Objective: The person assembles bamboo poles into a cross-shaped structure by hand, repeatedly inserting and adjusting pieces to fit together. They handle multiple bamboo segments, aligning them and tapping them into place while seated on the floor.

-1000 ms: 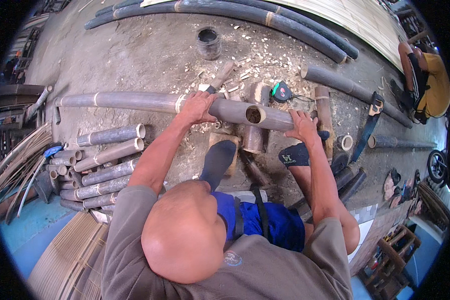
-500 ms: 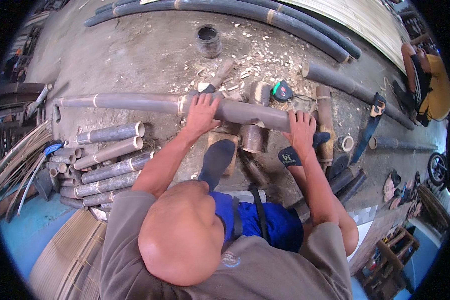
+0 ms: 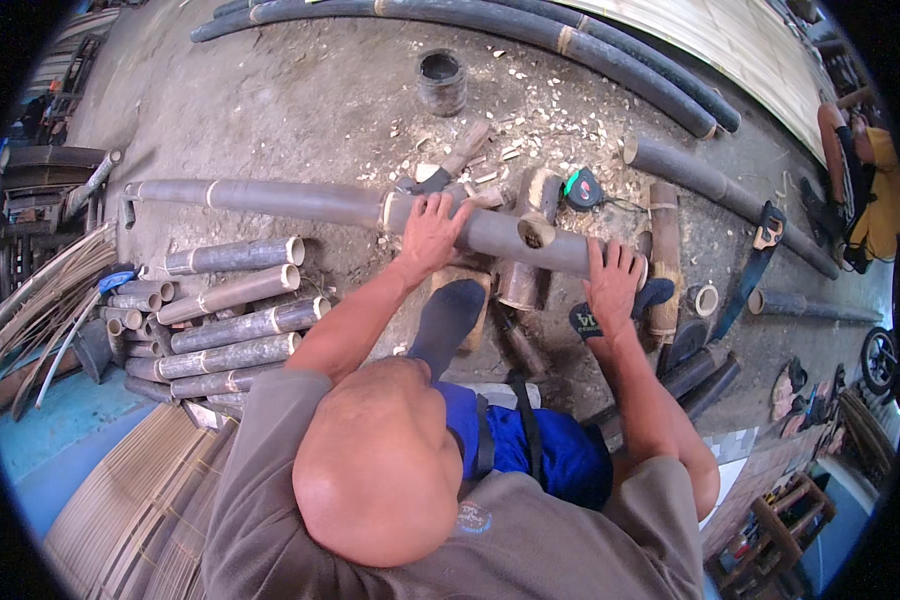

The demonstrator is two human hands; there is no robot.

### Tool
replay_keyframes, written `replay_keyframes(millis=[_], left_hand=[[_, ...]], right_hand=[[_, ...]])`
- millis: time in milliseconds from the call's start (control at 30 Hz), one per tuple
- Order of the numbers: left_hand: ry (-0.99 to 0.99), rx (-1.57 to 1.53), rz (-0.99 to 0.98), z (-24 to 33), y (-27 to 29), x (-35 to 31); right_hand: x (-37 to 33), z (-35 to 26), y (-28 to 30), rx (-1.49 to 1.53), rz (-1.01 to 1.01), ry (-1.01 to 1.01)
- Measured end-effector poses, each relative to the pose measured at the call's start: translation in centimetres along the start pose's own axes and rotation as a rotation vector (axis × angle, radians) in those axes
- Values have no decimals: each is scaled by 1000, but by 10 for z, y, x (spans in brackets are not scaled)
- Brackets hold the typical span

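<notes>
A long dark bamboo pole [image 3: 305, 202] lies crosswise before me, with a round hole [image 3: 536, 231] cut in its wall, facing up. My left hand [image 3: 431, 236] is wrapped over the pole left of the hole, close to a pale node ring. Near the pole's right end, my right hand [image 3: 613, 284] grips it from above, fingers bent over it. Beneath the pole, a short bamboo piece [image 3: 523, 286] runs crosswise as a rest. My socked foot [image 3: 450, 325] is below the pole, beside a wooden block.
Wood chips litter the floor around a hatchet-like tool [image 3: 460, 152], a green and black tape measure [image 3: 582, 189] and a dark pot [image 3: 441, 82]. A handsaw [image 3: 752, 262] lies right. Cut bamboo lengths [image 3: 238, 355] are stacked left. Long poles [image 3: 450, 22] lie at the back.
The pole has rolled under my hands, so its hole has turned from the near side to face up. Both hands still hold it. The whole view has shifted slightly.
</notes>
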State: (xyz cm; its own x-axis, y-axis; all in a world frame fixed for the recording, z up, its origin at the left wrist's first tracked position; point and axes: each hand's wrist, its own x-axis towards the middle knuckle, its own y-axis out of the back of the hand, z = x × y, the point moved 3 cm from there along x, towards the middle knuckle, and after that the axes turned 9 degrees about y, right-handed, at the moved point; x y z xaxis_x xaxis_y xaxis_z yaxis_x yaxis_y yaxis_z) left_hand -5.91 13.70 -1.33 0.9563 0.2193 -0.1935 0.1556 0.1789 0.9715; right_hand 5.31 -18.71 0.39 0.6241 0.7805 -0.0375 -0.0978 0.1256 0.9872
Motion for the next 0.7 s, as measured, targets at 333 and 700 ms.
replay_keyframes(millis=[333,700], left_hand=[[-38,-105,0,3,-3,0],[12,-13,111,5,-7,-22]], right_hand=[[20,21,-4,317,-146,52],[-1,-9,-8,149,-13,-60]])
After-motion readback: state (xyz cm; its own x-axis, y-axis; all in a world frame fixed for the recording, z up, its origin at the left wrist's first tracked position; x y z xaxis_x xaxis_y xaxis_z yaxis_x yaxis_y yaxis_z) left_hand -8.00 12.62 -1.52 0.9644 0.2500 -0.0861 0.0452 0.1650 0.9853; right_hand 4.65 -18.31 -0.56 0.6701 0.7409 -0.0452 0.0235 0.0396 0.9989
